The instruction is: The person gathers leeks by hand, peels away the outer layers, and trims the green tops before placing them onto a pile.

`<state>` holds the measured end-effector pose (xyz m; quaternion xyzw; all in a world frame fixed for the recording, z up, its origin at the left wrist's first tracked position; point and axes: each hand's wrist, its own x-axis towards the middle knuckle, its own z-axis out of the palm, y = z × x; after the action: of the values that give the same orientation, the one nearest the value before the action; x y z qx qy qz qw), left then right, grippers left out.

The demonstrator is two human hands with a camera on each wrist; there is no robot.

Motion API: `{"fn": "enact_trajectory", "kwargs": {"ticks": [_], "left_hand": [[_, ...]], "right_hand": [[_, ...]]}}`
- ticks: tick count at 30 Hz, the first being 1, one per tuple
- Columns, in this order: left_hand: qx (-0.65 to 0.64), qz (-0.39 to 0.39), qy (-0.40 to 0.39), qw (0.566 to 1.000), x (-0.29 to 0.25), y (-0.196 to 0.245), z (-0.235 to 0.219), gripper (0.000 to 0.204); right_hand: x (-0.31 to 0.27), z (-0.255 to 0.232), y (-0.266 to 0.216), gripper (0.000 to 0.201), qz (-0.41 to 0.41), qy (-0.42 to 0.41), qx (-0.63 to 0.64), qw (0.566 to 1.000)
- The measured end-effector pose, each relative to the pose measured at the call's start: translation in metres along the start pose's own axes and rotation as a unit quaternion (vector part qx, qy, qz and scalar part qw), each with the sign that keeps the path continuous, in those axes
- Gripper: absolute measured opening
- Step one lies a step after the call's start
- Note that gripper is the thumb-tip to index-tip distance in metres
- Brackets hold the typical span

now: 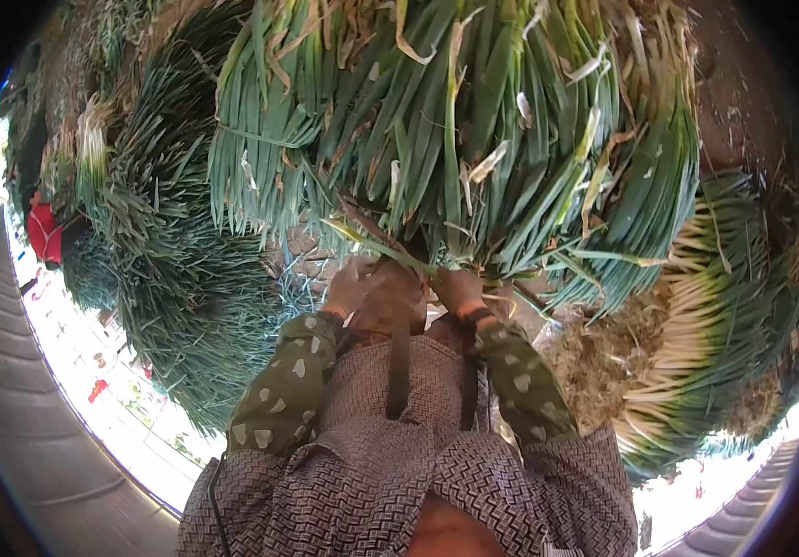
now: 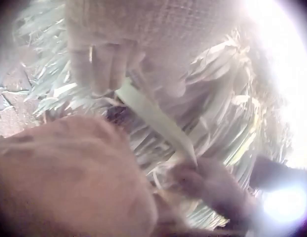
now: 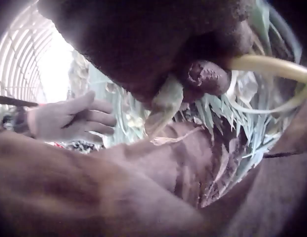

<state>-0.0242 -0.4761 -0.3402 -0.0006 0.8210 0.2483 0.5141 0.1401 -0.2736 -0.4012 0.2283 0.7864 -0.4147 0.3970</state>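
My right hand (image 1: 460, 292) pinches a long green onion leaf (image 1: 390, 251), which slants up to the left across my lap in the head view. In the right wrist view a pale curved stalk (image 3: 272, 66) and a short leaf end (image 3: 166, 103) stick out from the fingers. Near my knee is my left hand (image 1: 351, 283), close below the leaf. Its fingers look loose and extended in the right wrist view, apart from the right hand. The left wrist view is blurred; there the flat leaf (image 2: 158, 121) runs from beside the left fingers to the right hand (image 2: 213, 185).
A large heap of green onions (image 1: 455, 121) hangs over the work just ahead. More leafy bundles (image 1: 177, 232) lie to the left. On the right, white-stalked green onions (image 1: 687, 325) form a row beside dry straw-like litter (image 1: 604, 362). A red object (image 1: 44, 227) is at far left.
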Motion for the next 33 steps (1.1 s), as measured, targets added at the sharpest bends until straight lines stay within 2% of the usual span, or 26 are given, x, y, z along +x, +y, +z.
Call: {"fn": "enact_trajectory", "kwargs": {"ticks": [1, 2, 3, 5, 6, 7, 8, 10, 11, 13, 14, 15, 16, 17, 18, 19, 21, 22, 24, 25, 26, 29, 31, 33], "left_hand": [[-0.025, 0.024, 0.033, 0.999, 0.003, 0.013, 0.001, 0.059], [-0.014, -0.010, 0.076, 0.997, 0.019, 0.003, 0.003, 0.067], [-0.025, -0.096, 0.058, 0.993, 0.035, -0.003, 0.006, 0.070], [-0.046, -0.263, 0.017, 0.964, 0.063, -0.006, 0.008, 0.077], [-0.227, -0.262, -0.014, 0.938, 0.062, -0.008, 0.011, 0.083], [-0.342, -0.236, -0.036, 0.909, 0.060, -0.006, 0.013, 0.073], [-0.414, -0.153, -0.038, 0.896, 0.056, -0.003, 0.017, 0.064], [-0.467, 0.001, -0.032, 0.883, 0.034, 0.014, 0.018, 0.047], [-0.465, 0.040, -0.032, 0.884, 0.014, 0.024, 0.008, 0.040], [-0.402, 0.011, -0.064, 0.913, -0.039, 0.083, -0.041, 0.026], [-0.370, -0.004, -0.081, 0.926, -0.048, 0.094, -0.054, 0.022], [-0.374, 0.020, -0.082, 0.924, -0.046, 0.094, -0.056, 0.020], [-0.378, 0.042, -0.083, 0.921, -0.045, 0.093, -0.056, 0.018], [-0.381, 0.063, -0.087, 0.918, -0.044, 0.092, -0.055, 0.017], [-0.382, 0.067, -0.074, 0.919, -0.044, 0.113, -0.055, 0.019], [-0.386, 0.075, -0.097, 0.914, -0.036, 0.125, -0.052, 0.019], [-0.395, 0.089, -0.144, 0.903, -0.022, 0.149, -0.045, 0.018], [-0.401, 0.099, -0.149, 0.898, -0.020, 0.170, -0.039, 0.022], [-0.403, 0.129, -0.175, 0.889, -0.018, 0.209, -0.025, 0.025], [-0.403, 0.144, -0.188, 0.884, -0.018, 0.225, -0.024, 0.027], [-0.400, 0.142, -0.205, 0.882, -0.019, 0.239, -0.027, 0.028], [-0.373, 0.151, -0.252, 0.880, -0.015, 0.276, -0.040, 0.031], [-0.344, 0.172, -0.271, 0.883, -0.007, 0.291, -0.044, 0.032], [-0.101, 0.280, -0.205, 0.932, 0.020, 0.297, -0.049, 0.051]], "right_hand": [[-0.014, -0.007, 0.002, 0.040, -0.022, -0.006, 0.005, 1.000], [-0.028, -0.013, 0.008, 0.038, -0.046, -0.028, -0.004, 0.999], [-0.043, -0.021, 0.011, 0.035, -0.069, -0.047, -0.015, 0.996], [-0.090, -0.065, -0.002, 0.039, -0.126, 0.021, -0.040, 0.991], [-0.104, -0.074, -0.003, 0.034, -0.175, 0.074, -0.083, 0.978], [-0.116, -0.077, -0.005, 0.032, -0.166, 0.070, -0.075, 0.981], [-0.128, -0.080, -0.006, 0.031, -0.157, 0.066, -0.067, 0.983], [-0.158, -0.086, 0.001, 0.036, -0.110, -0.006, 0.018, 0.994], [-0.168, -0.089, 0.010, 0.041, -0.103, -0.043, 0.071, 0.991], [-0.181, -0.096, 0.027, 0.053, -0.055, -0.136, 0.193, 0.970], [-0.180, -0.104, 0.029, 0.064, -0.027, -0.088, 0.082, 0.992], [-0.179, -0.116, 0.028, 0.075, 0.000, -0.038, -0.031, 0.999], [-0.172, -0.134, 0.018, 0.097, 0.056, 0.010, 0.010, 0.998], [-0.167, -0.144, 0.010, 0.100, 0.030, 0.077, 0.017, 0.996], [-0.160, -0.152, -0.001, 0.103, 0.004, 0.147, 0.023, 0.989], [-0.152, -0.161, -0.015, 0.107, -0.023, 0.217, 0.029, 0.976], [-0.133, -0.172, -0.056, 0.112, -0.124, 0.220, -0.022, 0.967], [-0.123, -0.169, -0.071, 0.106, -0.158, 0.242, -0.041, 0.956], [-0.096, -0.157, -0.078, 0.099, -0.163, 0.290, -0.021, 0.943], [-0.088, -0.162, -0.084, 0.096, -0.165, 0.315, -0.011, 0.935], [-0.087, -0.173, -0.084, 0.087, -0.124, 0.292, 0.062, 0.946], [-0.092, -0.206, -0.086, 0.078, -0.164, 0.353, 0.031, 0.921], [-0.086, -0.209, -0.080, 0.073, -0.156, 0.376, 0.059, 0.911], [-0.074, -0.220, -0.076, 0.070, -0.156, 0.379, 0.109, 0.906]]}}
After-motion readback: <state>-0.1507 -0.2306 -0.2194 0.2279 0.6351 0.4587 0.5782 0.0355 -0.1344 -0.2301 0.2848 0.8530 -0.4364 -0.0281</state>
